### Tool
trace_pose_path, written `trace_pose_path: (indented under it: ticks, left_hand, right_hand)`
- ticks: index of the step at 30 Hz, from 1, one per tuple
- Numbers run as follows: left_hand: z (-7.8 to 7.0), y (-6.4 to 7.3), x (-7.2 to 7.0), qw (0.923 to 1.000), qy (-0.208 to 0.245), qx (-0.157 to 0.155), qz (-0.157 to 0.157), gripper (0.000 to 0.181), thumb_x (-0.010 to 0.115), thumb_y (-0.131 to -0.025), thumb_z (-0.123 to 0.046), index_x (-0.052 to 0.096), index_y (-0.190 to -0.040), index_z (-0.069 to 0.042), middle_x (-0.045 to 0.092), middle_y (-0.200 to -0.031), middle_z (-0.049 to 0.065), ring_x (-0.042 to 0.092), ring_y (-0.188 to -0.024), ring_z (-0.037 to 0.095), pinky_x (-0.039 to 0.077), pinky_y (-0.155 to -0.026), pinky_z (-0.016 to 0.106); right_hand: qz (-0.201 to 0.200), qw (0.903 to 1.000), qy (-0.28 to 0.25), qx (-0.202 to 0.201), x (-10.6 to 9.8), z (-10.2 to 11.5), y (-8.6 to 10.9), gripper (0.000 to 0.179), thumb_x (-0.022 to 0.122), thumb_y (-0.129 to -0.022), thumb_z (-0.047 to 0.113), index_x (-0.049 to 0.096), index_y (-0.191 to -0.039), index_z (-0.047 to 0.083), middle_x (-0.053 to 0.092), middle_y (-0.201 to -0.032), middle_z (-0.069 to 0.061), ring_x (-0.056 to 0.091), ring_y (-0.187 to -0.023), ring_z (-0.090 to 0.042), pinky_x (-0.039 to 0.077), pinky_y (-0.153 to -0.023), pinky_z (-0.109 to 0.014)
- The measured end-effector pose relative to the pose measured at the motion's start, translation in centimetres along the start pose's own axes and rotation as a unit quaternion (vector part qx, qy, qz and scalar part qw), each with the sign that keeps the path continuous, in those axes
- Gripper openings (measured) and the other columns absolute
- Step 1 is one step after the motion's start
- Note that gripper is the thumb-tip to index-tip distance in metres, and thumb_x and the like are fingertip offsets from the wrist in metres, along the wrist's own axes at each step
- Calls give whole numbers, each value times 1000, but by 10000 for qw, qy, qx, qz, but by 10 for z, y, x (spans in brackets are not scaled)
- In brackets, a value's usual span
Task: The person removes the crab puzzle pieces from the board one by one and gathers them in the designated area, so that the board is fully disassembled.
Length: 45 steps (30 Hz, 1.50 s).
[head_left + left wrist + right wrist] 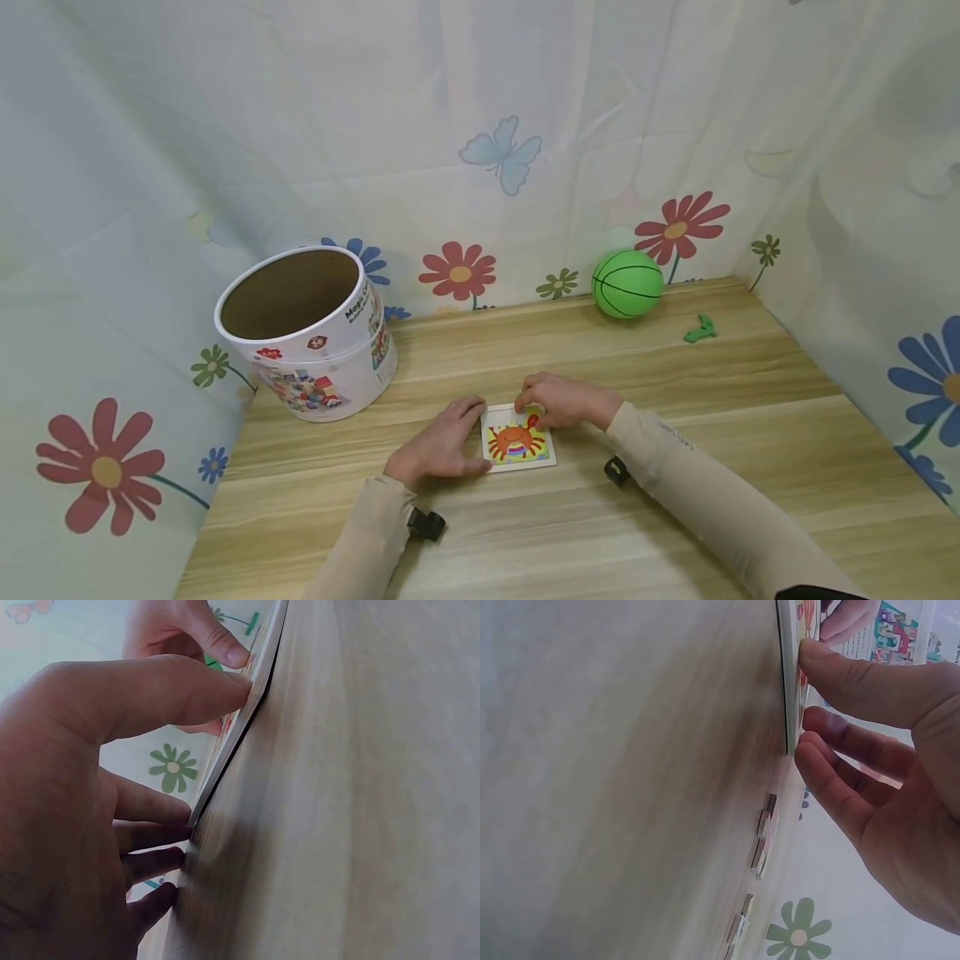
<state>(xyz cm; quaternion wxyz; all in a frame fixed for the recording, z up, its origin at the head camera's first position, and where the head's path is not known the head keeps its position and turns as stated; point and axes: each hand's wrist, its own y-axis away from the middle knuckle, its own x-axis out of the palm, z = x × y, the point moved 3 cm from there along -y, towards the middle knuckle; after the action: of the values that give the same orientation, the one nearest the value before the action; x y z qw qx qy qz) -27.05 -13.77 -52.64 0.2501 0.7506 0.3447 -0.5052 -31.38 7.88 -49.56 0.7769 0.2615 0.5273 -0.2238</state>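
Observation:
A small square jigsaw puzzle [517,446] with a red-orange crab lies in a white frame on the table. A plain white patch shows at its far left part. My left hand [442,442] grips the frame's left side, thumb at the near corner and fingers along the far-left edge. In the left wrist view the left thumb [202,694] touches the frame's border. Over the far-right part, my right hand [562,400] rests its thumb and fingertips on the puzzle. The right wrist view shows a gap between the right thumb [847,675] and the fingers.
A large white printed bucket [322,383] stands open at the back left. At the back right are a green ball [627,284] and a small green piece [701,328]. Thin flat pieces [763,836] lie beyond the puzzle in the right wrist view. A flowered curtain [570,167] borders the table.

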Motion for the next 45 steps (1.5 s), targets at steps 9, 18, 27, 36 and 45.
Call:
trace_pose_path:
  ticks: [9,18,27,36,45]
  left_hand:
    - [0,-1,-1,10000,-12,33,-16,94,73,-75,-49,37,-147,1,35,-151,12,34,-139,28,32,-115,44]
    - [1,-3,-1,10000,-3,-12,18,96,73,-75,-51,36,-147,0,34,-151,12,34,-139,28,32,-115,44]
    - [1,-2,-3,10000,36,12,-9,95,73,-76,-49,36,-147,1,35,-150,12,35,-139,28,33,-115,44]
    - [0,-1,-3,10000,70,0,33,95,74,-75,-48,37,-147,1,35,-150,11,35,-139,27,33,-115,43]
    - [0,-1,-2,9999,64,-88,114,95,72,-77,-50,35,-149,0,34,-152,10,33,-140,25,33,-115,42]
  right_hand:
    - [45,9998,-82,180,-3,2,0,34,77,-83,18,69,-116,17,58,-113,0,54,-106,-17,46,-99,-36]
    - [173,9993,325,48,-6,6,-4,29,78,-82,18,67,-109,17,58,-113,1,54,-107,-17,46,-100,-35]
    - [82,9990,434,66,-8,10,-4,29,78,-81,16,66,-107,16,59,-111,2,56,-107,-18,47,-99,-36]
    - [-137,9994,238,206,-6,13,-2,29,79,-79,12,67,-105,14,62,-110,1,58,-105,-17,48,-97,-35]
    - [-393,9987,269,176,-2,13,0,30,80,-77,8,66,-103,12,63,-106,1,58,-101,-17,49,-95,-35]
